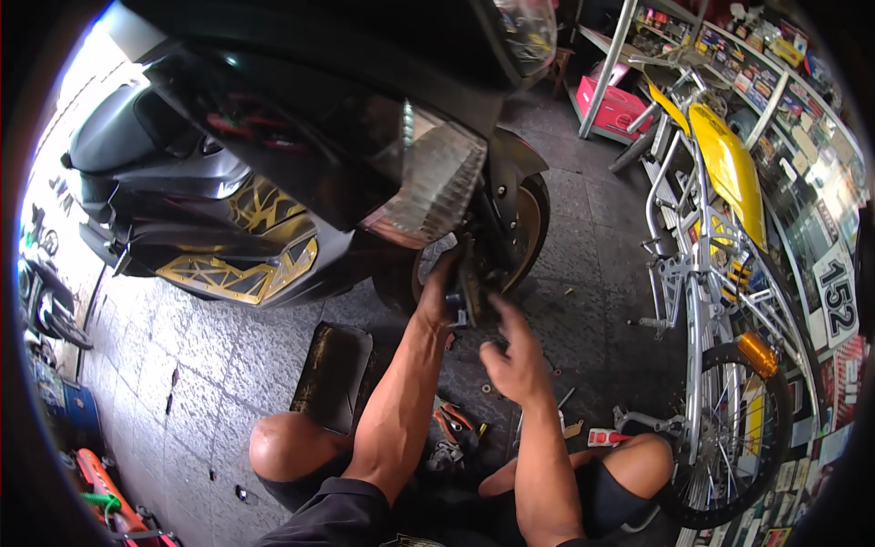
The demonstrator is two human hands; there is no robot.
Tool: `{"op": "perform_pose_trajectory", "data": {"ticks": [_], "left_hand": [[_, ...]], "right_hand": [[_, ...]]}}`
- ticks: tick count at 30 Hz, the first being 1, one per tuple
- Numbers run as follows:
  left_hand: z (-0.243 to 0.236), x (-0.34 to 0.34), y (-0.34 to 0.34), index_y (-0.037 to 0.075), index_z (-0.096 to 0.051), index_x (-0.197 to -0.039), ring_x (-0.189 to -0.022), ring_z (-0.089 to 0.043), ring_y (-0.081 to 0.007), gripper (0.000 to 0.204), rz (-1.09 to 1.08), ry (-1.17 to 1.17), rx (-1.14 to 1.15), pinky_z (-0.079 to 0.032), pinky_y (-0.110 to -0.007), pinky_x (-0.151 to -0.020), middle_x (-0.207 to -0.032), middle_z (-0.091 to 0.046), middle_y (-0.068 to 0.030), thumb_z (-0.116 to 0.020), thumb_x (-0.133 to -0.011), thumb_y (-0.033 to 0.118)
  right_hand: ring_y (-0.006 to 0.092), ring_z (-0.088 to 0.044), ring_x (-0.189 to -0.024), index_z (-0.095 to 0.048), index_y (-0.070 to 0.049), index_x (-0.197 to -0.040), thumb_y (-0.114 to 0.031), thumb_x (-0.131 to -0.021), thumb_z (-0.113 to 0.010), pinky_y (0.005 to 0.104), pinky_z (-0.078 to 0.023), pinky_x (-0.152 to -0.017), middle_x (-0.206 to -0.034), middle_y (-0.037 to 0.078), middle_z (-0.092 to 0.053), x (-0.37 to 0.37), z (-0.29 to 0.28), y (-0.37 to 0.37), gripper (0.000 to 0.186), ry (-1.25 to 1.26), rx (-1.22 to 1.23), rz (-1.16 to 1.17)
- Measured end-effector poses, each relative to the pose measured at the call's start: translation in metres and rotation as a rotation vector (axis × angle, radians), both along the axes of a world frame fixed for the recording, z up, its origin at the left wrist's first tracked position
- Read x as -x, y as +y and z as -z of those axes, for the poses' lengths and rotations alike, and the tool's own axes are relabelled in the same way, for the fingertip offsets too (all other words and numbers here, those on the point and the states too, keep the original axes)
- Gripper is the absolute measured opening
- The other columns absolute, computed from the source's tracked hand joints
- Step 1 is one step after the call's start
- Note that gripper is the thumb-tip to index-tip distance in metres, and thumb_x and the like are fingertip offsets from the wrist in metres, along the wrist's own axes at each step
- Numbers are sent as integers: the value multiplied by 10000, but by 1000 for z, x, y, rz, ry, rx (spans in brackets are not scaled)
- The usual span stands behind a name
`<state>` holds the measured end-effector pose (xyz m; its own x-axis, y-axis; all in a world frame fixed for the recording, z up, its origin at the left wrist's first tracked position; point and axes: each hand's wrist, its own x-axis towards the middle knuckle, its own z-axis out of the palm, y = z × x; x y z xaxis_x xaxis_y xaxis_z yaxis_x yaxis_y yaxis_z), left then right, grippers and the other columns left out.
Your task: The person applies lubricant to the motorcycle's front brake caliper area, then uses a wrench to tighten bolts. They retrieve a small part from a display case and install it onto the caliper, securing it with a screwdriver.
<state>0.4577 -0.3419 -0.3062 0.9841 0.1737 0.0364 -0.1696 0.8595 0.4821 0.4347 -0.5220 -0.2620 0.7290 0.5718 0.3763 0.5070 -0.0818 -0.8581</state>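
A dark scooter [283,173] with gold footboard panels stands before me, its front wheel [540,228] turned toward the right. My left hand [439,284] reaches in under the headlight [433,182], beside the wheel and fork. Its fingers appear closed round a dark part [469,296] there, but shadow and blur hide what it is. Just right of and below that part is my right hand [513,360]. Its index finger stretches up toward the part, the thumb stands apart from it, and nothing shows between them.
A dark shallow tray [339,378] lies by my left knee. Orange-handled pliers [456,421] and other tools lie between my legs, with small parts on the floor. A yellow motorcycle [729,173] stands at right before a glass display case [834,201]. A pink box [606,108] sits behind.
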Motion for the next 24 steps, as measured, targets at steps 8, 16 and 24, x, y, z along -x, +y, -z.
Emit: {"op": "perform_pose_trajectory", "data": {"ticks": [8, 16, 24], "left_hand": [[1, 0, 3, 70, -620, -1113, -813, -677, -206, 340, 35, 42, -28, -575, -372, -733, -926, -664, -69, -505, -985, 363], [-7, -4, -5, 75, -613, -1134, -760, -685, -223, 343, -53, 75, 39, -578, -375, -664, -927, -675, -80, -533, -976, 368], [-12, 1, -3, 65, -587, -1178, -765, -699, -239, 384, -50, 47, -27, -590, -368, -638, -929, -687, -102, -519, -985, 390]], "right_hand": [[200, -680, -768, -638, 22, -1115, -112, -828, -662, 301, -530, -683, -889, 144, -710, -20, 121, -54, 318, 696, 436, 125], [341, -695, -910, -622, -60, -962, -225, -856, -605, 479, -541, -796, -984, 175, -696, 182, 263, -58, 196, 26, 1118, -347], [330, -688, -918, -675, -71, -908, -280, -850, -615, 466, -546, -794, -951, 162, -699, 167, 275, -69, 225, -33, 1117, -578]]}}
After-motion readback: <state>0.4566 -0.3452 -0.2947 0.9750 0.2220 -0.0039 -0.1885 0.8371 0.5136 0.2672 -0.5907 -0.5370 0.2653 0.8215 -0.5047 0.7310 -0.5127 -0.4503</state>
